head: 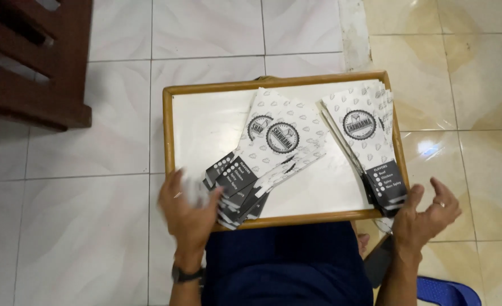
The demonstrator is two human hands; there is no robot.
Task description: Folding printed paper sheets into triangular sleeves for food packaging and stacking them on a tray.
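Resting on the fanned paper sleeves (pixel 262 153) at lower centre, left hand (pixel 188 207) blurred, grip unclear; right hand (pixel 426 218) open, empty; neat stack (pixel 370 141) overhanging tray (pixel 169 141) edge risks sliding off.

floor: glossy pale tiles (pixel 92 187), yellowish at right | furniture: dark wooden piece (pixel 35 56) top left | light: glare spot (pixel 426 148)

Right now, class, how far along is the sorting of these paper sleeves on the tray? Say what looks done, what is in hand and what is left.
Looks done: a fairly neat stack of sleeves lies at the right edge of the wooden-framed tray. In hand: the left hand rests on the loose, fanned pile; the right hand is open beside the stack, holding nothing. Left: the fanned pile, several sleeves thick, remains unsquared.
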